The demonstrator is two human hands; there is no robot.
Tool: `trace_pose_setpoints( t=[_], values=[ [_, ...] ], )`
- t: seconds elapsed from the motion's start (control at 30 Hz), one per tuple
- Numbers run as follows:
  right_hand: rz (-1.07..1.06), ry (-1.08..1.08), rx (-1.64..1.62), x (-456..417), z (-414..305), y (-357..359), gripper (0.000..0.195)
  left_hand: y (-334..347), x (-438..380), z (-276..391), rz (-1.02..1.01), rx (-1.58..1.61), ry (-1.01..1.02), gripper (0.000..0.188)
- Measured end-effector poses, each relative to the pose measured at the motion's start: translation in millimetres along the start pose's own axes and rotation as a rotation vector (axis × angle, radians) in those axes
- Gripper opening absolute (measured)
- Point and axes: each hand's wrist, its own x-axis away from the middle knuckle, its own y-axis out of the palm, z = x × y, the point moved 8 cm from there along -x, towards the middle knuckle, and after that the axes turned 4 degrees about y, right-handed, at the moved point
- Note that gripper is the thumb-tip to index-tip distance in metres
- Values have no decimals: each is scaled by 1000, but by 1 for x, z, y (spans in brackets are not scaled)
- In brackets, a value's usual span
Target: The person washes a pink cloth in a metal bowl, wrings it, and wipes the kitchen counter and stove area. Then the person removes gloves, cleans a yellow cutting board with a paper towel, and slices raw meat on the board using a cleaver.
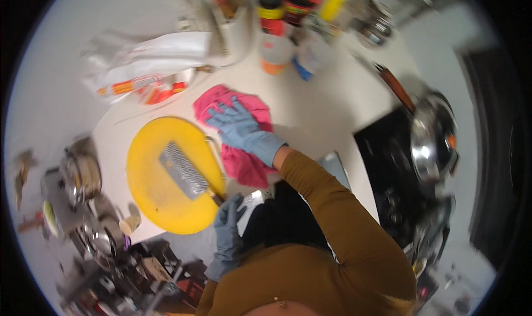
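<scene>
Both my hands wear light blue rubber gloves. My right hand (240,127) lies flat with spread fingers on a crumpled pink cloth (249,170), pressing it on the white countertop (299,108). Low beside the counter's near edge is my left hand (230,224), just below the handle of a cleaver (185,170); its fingers look bent, and whether it holds anything is unclear. The cleaver, with a dimpled blade, rests on a round yellow cutting board (153,191) to the left of the cloth.
Sauce bottles and jars (276,50) stand at the back, beside a white plastic package (166,54). On the right, a lidded pan (432,137) with a brown handle sits on a black cooktop (374,150). A small cup (130,224) stands near the left edge.
</scene>
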Motion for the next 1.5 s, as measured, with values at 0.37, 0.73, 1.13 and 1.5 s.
trace_pose_setpoints(
  t=[0.37,0.73,1.13,1.5],
  values=[
    [243,835,254,326,160,-114,60,60,27,-10,-390,-243,45,34],
    [379,1486,338,527,129,-95,68,84,72,-34,-554,-434,-76,34],
    [332,1902,294,800,71,-105,60,113,93,-71,-595,-502,-113,35],
    [1016,1653,-169,908,47,-87,56,170,175,-161,-827,-620,-156,34]
  ],
)
